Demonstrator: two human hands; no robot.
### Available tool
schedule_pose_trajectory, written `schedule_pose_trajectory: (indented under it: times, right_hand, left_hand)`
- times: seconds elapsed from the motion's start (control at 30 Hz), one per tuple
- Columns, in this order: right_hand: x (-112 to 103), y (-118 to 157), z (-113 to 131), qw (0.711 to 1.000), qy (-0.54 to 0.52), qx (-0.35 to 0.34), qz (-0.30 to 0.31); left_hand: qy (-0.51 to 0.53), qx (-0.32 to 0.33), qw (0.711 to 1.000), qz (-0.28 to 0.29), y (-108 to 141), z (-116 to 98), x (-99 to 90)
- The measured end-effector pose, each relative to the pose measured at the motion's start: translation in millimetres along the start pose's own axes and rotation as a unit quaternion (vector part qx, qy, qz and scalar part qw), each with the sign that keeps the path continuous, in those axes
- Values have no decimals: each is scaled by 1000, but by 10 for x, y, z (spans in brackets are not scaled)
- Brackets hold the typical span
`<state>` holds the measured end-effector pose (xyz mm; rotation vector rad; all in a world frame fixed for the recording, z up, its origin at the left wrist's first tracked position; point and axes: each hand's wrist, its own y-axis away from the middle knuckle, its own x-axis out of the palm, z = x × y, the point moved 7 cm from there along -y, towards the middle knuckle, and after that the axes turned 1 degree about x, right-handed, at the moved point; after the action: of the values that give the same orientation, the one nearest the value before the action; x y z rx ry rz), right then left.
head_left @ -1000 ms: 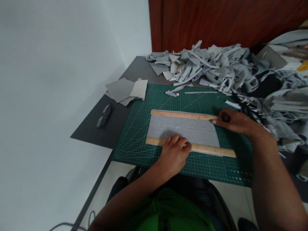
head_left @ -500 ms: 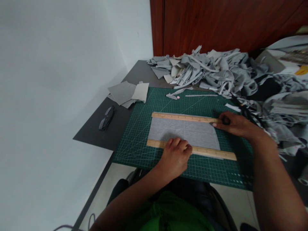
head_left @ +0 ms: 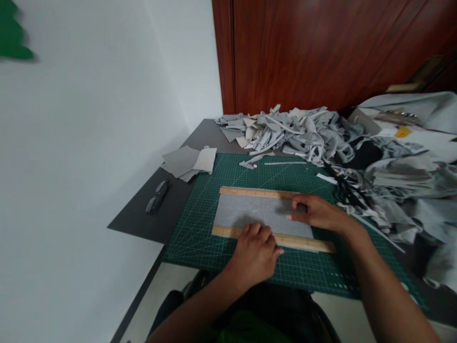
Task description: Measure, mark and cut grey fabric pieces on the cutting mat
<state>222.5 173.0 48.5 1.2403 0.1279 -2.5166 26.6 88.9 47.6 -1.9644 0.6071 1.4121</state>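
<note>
A light grey piece of fabric (head_left: 260, 211) lies flat on the green cutting mat (head_left: 193, 233), with a wooden ruler along each of its long edges. My left hand (head_left: 255, 252) is on the near ruler (head_left: 303, 242), its curled fingers bent over the middle and the thumb sticking out to the right. Over the right part of the fabric hovers my right hand (head_left: 314, 211), thumb and forefinger apart with nothing visible between them. Its fingers are at the right end of the far ruler (head_left: 255, 192) and cover that end; whether they touch it I cannot tell.
Grey and cream fabric scraps (head_left: 303, 131) heap along the back. Black-handled scissors (head_left: 348, 190) appear to lie right of the mat. Eyeglasses (head_left: 157, 196) and flat cut pieces (head_left: 182, 161) rest on the dark table at left, beside the white wall (head_left: 89, 119).
My right hand has let go of the far ruler's right end and moved left over the fabric, thumb and forefinger parted. The left hand stays on the near ruler. The view has tilted up.
</note>
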Motion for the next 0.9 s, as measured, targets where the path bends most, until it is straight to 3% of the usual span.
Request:
schedule_pose_trajectory:
  times: [0.23, 0.5, 0.67, 0.73, 0.8, 0.9]
  right_hand:
    - [289, 52, 137, 993, 8, 40, 115]
    - [360, 83, 247, 988, 85, 50, 122]
    - [333, 75, 284, 986, 84, 65, 130]
    - [320, 76, 303, 984, 86, 76, 135]
    - [308, 75, 335, 983, 85, 77, 140]
    - [295, 71, 372, 983, 82, 76, 144]
  left_hand:
    - [-27, 35, 998, 48, -98, -63, -102]
    - [-26, 62, 988, 139, -128, -90, -168]
    - [19, 43, 976, 212, -428, 130, -180]
    - [36, 7, 981, 188, -676, 310, -202]
    - [-5, -33, 995, 97, -949, 491, -267]
    - [-57, -27, 997, 33, -1249, 571, -188]
